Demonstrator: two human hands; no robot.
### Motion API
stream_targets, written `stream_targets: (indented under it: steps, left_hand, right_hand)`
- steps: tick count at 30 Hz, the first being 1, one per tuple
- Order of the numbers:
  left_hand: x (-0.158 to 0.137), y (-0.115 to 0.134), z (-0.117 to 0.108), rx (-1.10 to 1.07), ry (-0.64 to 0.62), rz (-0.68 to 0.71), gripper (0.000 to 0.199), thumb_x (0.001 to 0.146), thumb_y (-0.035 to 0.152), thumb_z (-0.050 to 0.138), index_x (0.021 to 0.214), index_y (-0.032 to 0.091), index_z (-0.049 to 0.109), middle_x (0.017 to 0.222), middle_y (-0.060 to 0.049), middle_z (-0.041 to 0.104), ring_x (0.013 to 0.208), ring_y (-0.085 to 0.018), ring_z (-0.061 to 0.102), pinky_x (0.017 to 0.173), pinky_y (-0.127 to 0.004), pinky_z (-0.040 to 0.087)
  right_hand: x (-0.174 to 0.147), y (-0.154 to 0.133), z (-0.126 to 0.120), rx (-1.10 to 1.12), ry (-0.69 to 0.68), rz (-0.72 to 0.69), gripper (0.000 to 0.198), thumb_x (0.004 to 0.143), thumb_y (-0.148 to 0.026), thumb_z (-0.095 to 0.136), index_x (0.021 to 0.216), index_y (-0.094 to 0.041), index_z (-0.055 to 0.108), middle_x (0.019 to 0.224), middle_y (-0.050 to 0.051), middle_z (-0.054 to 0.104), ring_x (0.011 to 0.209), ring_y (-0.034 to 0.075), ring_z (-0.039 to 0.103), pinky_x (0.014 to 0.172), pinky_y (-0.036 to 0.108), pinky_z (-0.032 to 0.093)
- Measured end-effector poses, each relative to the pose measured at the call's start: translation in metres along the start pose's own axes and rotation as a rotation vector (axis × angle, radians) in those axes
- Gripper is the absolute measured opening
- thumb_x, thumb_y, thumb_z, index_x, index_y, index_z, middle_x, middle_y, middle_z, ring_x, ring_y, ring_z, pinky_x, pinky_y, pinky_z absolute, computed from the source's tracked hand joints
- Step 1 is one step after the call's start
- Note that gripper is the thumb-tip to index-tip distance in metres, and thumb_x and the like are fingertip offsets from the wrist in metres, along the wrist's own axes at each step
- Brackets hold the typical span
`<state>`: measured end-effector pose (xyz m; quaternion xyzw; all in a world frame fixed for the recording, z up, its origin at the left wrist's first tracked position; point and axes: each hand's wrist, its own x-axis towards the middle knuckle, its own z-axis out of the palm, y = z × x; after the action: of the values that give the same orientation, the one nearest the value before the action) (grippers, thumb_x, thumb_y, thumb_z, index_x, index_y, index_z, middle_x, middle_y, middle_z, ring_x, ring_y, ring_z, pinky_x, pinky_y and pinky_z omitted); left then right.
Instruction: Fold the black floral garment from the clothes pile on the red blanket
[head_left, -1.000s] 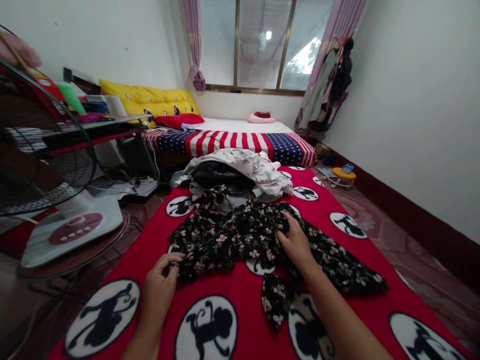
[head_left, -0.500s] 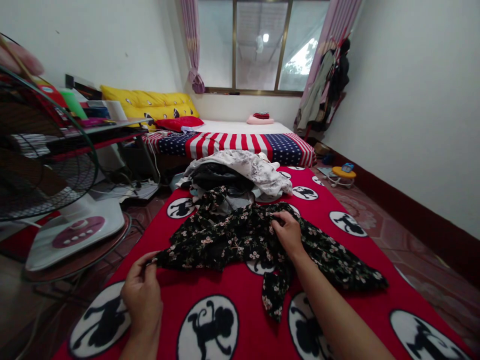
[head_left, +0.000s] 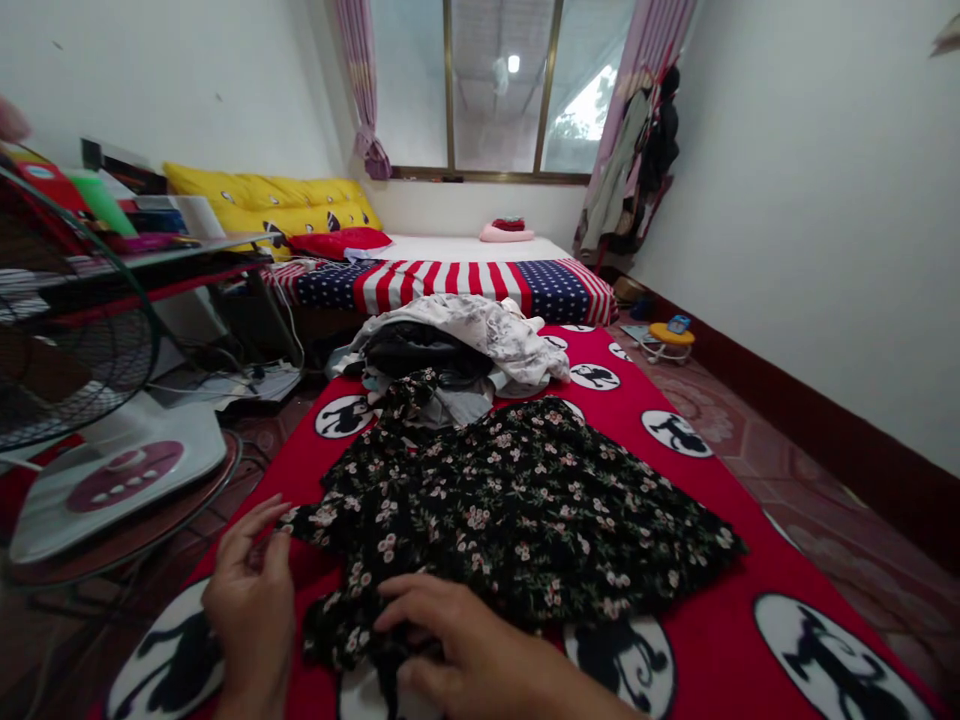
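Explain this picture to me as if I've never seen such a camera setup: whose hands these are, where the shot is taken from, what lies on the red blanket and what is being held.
There is no machine here, only a person's two bare hands. The one picture comes from a camera worn on their head, looking forward and down, so the arms enter from the bottom edge. A red blanket with monkey prints covers the floor. On it lies a black floral garment, spread fairly flat. The left hand pinches the garment's left corner; the right hand presses on its near edge. Behind it sits a pile of clothes, then a bed with a stars-and-stripes cover. A standing fan is at the left.
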<state>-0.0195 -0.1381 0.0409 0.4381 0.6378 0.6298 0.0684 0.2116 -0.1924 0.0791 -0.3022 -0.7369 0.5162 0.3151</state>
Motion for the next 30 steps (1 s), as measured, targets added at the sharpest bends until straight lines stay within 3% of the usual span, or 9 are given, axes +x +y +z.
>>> stream_targets:
  steps: [5,8,10,13,16,19,22,25,30]
  left_hand:
    - [0.004,-0.002,0.002,0.138,-0.22,0.114,0.038,0.085,0.046,0.048,0.107,0.02,0.064,0.125,-0.011,0.057,0.121,-0.029,0.052,0.11,-0.048,0.036]
    - [0.002,-0.01,0.014,0.277,-0.364,0.023,0.063,0.073,0.055,0.058,0.123,0.017,0.056,0.129,-0.016,0.055,0.121,-0.035,0.053,0.105,-0.053,0.04]
    - [-0.007,-0.007,0.024,0.295,-0.478,-0.06,0.065,0.068,0.046,0.063,0.127,0.019,0.054,0.121,-0.014,0.062,0.113,-0.034,0.06,0.097,-0.051,0.048]
    - [-0.028,0.013,0.032,0.112,-0.71,-0.056,0.051,0.066,0.025,0.057,0.117,0.022,0.061,0.109,-0.009,0.071,0.104,-0.028,0.067,0.092,-0.043,0.053]
    - [-0.052,0.042,0.03,-0.039,-0.91,0.108,0.046,0.061,0.015,0.056,0.104,0.023,0.069,0.114,-0.007,0.07,0.11,-0.026,0.064,0.098,-0.04,0.05]
    - [-0.063,0.064,0.023,-0.032,-1.008,0.211,0.047,0.064,0.012,0.059,0.107,0.027,0.071,0.118,-0.006,0.069,0.114,-0.026,0.062,0.101,-0.039,0.047]
    - [-0.056,0.065,0.017,-0.072,-0.998,0.155,0.042,0.071,0.02,0.064,0.113,0.028,0.069,0.116,-0.005,0.07,0.111,-0.025,0.064,0.098,-0.036,0.05]
    - [-0.039,0.044,0.014,-0.148,-0.791,-0.074,0.039,0.082,0.041,0.059,0.116,0.023,0.065,0.111,-0.007,0.072,0.1,-0.023,0.068,0.089,-0.032,0.054]
    - [-0.022,-0.003,0.013,-0.109,-0.576,-0.329,0.051,0.077,0.057,0.06,0.113,0.021,0.064,0.108,-0.006,0.072,0.095,-0.024,0.07,0.081,-0.032,0.057]
  right_hand:
    - [-0.002,0.013,-0.014,0.028,0.166,-0.016,0.045,0.07,-0.003,0.062,0.108,-0.025,0.065,0.122,0.001,0.06,0.095,0.014,0.063,0.079,0.024,0.052]
    - [0.0,0.023,-0.017,0.031,0.262,0.058,0.054,0.069,-0.008,0.067,0.119,-0.027,0.057,0.124,0.003,0.055,0.085,0.012,0.064,0.07,0.023,0.053]
    - [0.002,0.029,-0.014,0.04,0.317,0.126,0.065,0.069,-0.011,0.067,0.128,-0.029,0.049,0.129,0.005,0.051,0.083,0.013,0.064,0.063,0.023,0.052]
    - [0.006,0.035,-0.01,-0.069,0.364,0.146,0.088,0.066,-0.013,0.071,0.143,-0.032,0.032,0.142,0.008,0.04,0.102,0.02,0.062,0.076,0.031,0.055]
    - [0.01,0.037,-0.01,-0.292,0.381,0.081,0.106,0.064,-0.011,0.069,0.152,-0.028,0.011,0.154,0.012,0.024,0.134,0.029,0.039,0.101,0.041,0.044]
    - [0.012,0.038,-0.015,-0.398,0.376,0.066,0.099,0.067,-0.006,0.057,0.153,-0.026,0.011,0.149,0.013,0.032,0.126,0.027,0.047,0.097,0.038,0.046]
    - [0.014,0.04,-0.021,-0.411,0.391,0.087,0.062,0.067,-0.005,0.055,0.125,-0.023,0.056,0.113,0.006,0.058,0.097,0.02,0.06,0.081,0.03,0.048]
    - [0.016,0.041,-0.028,-0.353,0.503,0.114,0.02,0.066,-0.006,0.06,0.08,-0.02,0.063,0.084,0.0,0.059,0.078,0.016,0.057,0.07,0.025,0.045]
    - [0.039,0.026,-0.036,-0.096,0.59,0.05,0.03,0.06,-0.01,0.072,0.088,-0.021,0.066,0.086,-0.002,0.063,0.081,0.016,0.058,0.069,0.023,0.046]
